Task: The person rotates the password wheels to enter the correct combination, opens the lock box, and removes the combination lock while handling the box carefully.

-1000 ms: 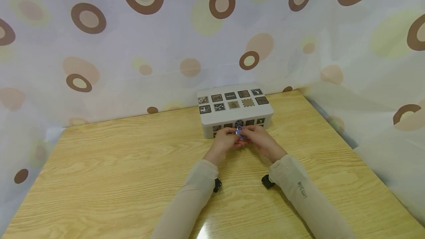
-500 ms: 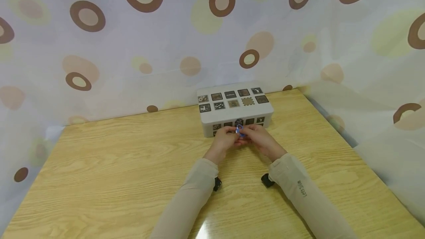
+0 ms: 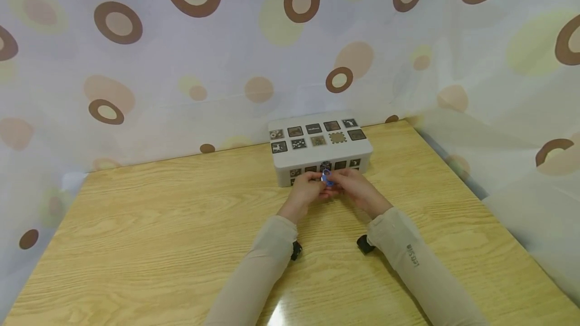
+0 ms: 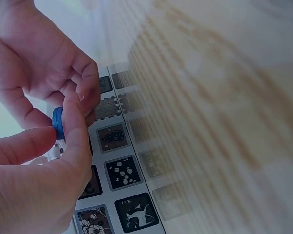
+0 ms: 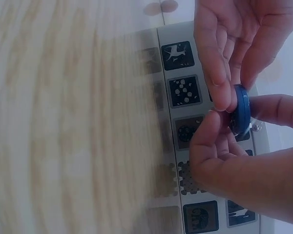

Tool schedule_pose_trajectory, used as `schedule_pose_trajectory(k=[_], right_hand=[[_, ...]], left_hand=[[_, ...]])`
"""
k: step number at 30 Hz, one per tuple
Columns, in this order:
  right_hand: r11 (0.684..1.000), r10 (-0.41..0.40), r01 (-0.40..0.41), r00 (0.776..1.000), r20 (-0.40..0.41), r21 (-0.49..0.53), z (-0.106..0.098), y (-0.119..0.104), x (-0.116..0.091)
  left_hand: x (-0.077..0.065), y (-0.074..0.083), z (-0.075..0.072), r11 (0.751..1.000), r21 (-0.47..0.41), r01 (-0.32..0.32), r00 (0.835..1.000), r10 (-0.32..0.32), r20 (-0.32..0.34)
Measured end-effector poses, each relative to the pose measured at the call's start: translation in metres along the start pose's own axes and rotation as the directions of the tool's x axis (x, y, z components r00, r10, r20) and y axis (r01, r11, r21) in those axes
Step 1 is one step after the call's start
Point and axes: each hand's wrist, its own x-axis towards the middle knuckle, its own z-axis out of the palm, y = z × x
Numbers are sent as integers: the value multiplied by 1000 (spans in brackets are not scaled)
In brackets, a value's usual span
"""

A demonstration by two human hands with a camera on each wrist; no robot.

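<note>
In front of a white box (image 3: pixel 317 155) with dark picture squares, both hands meet at a small blue rounded piece (image 3: pixel 325 178). From the head it shows a ring-like loop at the top; from the wrists I see a thick, smooth blue disc (image 5: pixel 241 109). My left hand (image 3: pixel 304 195) pinches it between thumb and index finger, clear in the left wrist view. My right hand (image 3: pixel 360 192) pinches it from the other side, thumb on one face and fingers on the other. A metal clasp (image 3: pixel 325 166) on the box front sits just behind the piece.
The box stands on a wood-grain table (image 3: pixel 172 225), close to the patterned curtain (image 3: pixel 217 64) at the back. More curtain (image 3: pixel 507 125) hangs along the right edge. Black wrist devices (image 3: pixel 364 244) stick out under the sleeves.
The blue piece has turned slightly between the fingers, and its loop shows more plainly than a second ago. Both hands stay in nearly the same place; the box has not moved.
</note>
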Motion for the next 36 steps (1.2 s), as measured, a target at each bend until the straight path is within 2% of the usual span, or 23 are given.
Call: schedule_pose_trajectory(k=[11, 19, 23, 30, 36], right_hand=[[1000, 12, -13, 999, -39, -25, 2, 0, -2], [1000, -27, 27, 999, -24, 0, -5, 3, 2], [1000, -15, 15, 1000, -26, 5, -9, 0, 2], [1000, 2, -2, 1000, 15, -16, -8, -3, 0], [1000, 0, 0, 1000, 10, -24, -6, -2, 0]], left_hand=[[-3, 1, 1, 1000, 8, -9, 1000, 9, 1], [1, -1, 0, 1000, -16, -8, 1000, 8, 0], [2, -1, 0, 1000, -23, -2, 1000, 3, 5], [2, 0, 0, 1000, -25, -3, 1000, 3, 12], [1, -1, 0, 1000, -25, 7, 1000, -7, 5]])
